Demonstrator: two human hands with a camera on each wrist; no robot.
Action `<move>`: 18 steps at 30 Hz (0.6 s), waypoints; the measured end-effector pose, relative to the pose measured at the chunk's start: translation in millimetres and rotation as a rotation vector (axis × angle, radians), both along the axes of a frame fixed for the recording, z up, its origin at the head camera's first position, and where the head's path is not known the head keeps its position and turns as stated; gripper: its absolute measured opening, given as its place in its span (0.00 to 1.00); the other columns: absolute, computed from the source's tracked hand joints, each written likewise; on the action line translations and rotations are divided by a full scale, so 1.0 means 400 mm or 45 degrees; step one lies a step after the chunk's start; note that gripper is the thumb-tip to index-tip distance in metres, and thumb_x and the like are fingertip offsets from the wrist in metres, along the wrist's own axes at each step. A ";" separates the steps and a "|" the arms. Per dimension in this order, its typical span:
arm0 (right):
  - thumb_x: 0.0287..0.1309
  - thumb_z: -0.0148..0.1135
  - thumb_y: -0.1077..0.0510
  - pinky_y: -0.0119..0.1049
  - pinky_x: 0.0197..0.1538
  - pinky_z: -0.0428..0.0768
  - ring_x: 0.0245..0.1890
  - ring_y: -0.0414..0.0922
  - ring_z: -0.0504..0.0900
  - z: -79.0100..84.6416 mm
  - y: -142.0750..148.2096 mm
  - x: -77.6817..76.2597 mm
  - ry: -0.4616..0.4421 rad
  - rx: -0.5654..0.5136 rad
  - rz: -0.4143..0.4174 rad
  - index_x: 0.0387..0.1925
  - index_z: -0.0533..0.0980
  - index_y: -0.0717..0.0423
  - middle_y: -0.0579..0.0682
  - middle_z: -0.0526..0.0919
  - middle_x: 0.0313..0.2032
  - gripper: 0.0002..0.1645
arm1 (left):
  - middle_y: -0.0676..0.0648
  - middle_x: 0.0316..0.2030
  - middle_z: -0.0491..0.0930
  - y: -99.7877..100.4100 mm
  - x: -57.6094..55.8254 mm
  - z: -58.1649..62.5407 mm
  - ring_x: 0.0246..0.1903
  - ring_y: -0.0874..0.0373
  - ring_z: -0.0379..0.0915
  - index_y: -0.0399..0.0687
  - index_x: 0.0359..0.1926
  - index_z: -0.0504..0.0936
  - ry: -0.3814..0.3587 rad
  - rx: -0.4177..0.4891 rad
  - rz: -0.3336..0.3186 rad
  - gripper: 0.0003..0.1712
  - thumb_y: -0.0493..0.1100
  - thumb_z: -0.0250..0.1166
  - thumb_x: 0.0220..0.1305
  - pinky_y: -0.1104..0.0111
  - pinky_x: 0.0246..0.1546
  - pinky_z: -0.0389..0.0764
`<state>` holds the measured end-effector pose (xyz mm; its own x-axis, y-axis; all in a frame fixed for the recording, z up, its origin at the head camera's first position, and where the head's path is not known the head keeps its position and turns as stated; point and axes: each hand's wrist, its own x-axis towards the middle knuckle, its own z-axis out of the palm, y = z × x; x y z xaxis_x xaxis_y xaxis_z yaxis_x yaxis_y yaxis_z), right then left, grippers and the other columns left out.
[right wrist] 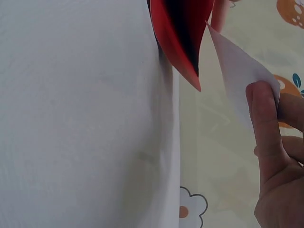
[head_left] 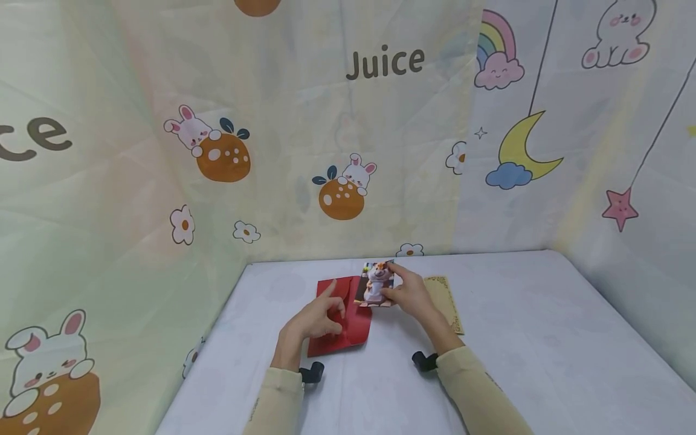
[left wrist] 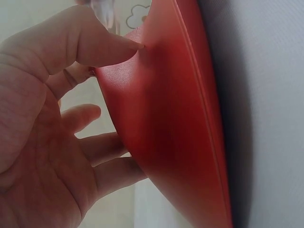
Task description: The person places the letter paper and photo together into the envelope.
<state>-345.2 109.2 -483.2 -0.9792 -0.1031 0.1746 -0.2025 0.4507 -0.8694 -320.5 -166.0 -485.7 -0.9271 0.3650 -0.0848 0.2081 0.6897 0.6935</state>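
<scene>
A red envelope (head_left: 356, 329) lies on the table, and my left hand (head_left: 318, 317) pinches its edge. In the left wrist view the thumb presses the near face of the envelope (left wrist: 166, 104), while other fingers of the left hand (left wrist: 52, 137) pass behind it. My right hand (head_left: 411, 294) holds a small photo card (head_left: 376, 284) with a cartoon-like animal figure on it, between thumb and fingers. The right wrist view has the card's white back (right wrist: 242, 71) close to the gaping red envelope (right wrist: 175, 45); the right hand (right wrist: 275, 147) grips its far end.
A cream card with a gold patterned border (head_left: 447, 302) lies on the white table (head_left: 522, 338), partly behind my right forearm. Printed cloth walls (head_left: 283, 181) rise at the table's back and sides. Each wrist carries a black camera mount (head_left: 312, 373).
</scene>
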 end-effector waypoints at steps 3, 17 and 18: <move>0.56 0.76 0.63 0.34 0.24 0.78 0.19 0.41 0.78 0.000 -0.009 0.004 -0.020 0.018 0.037 0.76 0.68 0.53 0.62 0.80 0.63 0.47 | 0.51 0.84 0.41 0.001 0.001 -0.001 0.67 0.43 0.61 0.57 0.39 0.84 -0.003 -0.006 0.003 0.15 0.39 0.78 0.52 0.63 0.39 0.86; 0.55 0.77 0.63 0.34 0.28 0.80 0.20 0.40 0.77 -0.019 -0.044 0.010 -0.108 0.136 0.138 0.73 0.71 0.52 0.61 0.81 0.62 0.44 | 0.51 0.85 0.41 0.000 0.000 0.000 0.67 0.41 0.61 0.59 0.37 0.84 0.014 -0.031 -0.021 0.13 0.39 0.76 0.53 0.65 0.39 0.83; 0.55 0.77 0.63 0.34 0.29 0.81 0.20 0.41 0.78 -0.018 -0.046 0.011 -0.114 0.141 0.147 0.73 0.71 0.51 0.61 0.80 0.64 0.44 | 0.50 0.85 0.41 -0.001 0.001 0.001 0.67 0.41 0.61 0.59 0.37 0.84 0.016 -0.032 -0.021 0.13 0.39 0.77 0.53 0.65 0.39 0.83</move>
<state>-340.8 90.7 -490.5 -0.9710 -0.2292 0.0685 -0.1822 0.5229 -0.8327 -320.3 -166.2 -485.5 -0.9221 0.3779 -0.0829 0.2278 0.7035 0.6732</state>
